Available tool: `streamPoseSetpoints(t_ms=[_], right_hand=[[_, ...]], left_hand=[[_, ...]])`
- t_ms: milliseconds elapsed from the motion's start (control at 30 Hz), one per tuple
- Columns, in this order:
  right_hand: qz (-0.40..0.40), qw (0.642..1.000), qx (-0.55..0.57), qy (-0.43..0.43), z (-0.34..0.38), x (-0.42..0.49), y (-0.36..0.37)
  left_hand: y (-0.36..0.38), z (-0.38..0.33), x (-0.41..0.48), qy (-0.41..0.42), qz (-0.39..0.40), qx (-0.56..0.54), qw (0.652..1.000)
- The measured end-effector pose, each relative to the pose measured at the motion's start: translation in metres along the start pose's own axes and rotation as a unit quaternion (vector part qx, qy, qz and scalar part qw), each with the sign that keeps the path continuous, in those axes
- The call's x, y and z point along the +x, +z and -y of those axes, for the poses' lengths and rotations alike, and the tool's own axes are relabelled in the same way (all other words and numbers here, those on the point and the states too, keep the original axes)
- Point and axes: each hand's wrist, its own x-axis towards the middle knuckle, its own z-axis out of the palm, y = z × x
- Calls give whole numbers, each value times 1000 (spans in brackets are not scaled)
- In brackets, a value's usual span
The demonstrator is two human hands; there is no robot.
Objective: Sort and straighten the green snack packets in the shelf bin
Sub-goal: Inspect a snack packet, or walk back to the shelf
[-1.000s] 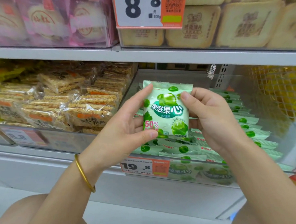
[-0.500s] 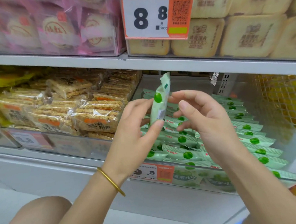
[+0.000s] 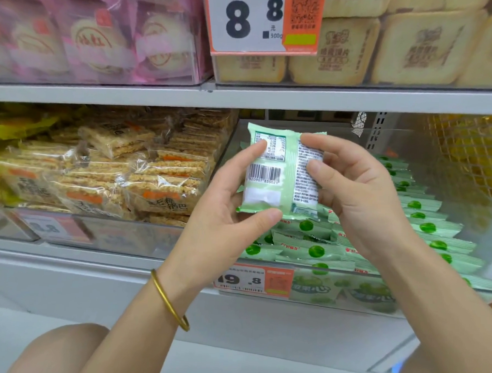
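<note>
Left grip and right grip each pinched the green snack packet, barcode side showing, over the shelf bin; turning it face-out to match the row of packets was judged necessary.

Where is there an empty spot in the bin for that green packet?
The back of the bin looks bare, behind the held packet, between the clear divider on the left and the neat row on the right. The front pile is crowded. The left hand and right hand grip the packet.
</note>
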Motion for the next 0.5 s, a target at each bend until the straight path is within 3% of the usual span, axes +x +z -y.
streamPoseSetpoints(t_ms=[300, 400, 500], right_hand=[[-5, 1000, 25, 11, 2, 1, 0], [4, 994, 95, 46, 6, 3, -2], [37, 994, 86, 56, 5, 3, -3]], left_hand=[[-3, 3, 3, 1, -30, 4, 1000], [-8, 9, 5, -42, -84, -45, 995], [-7, 7, 6, -62, -92, -96, 989]])
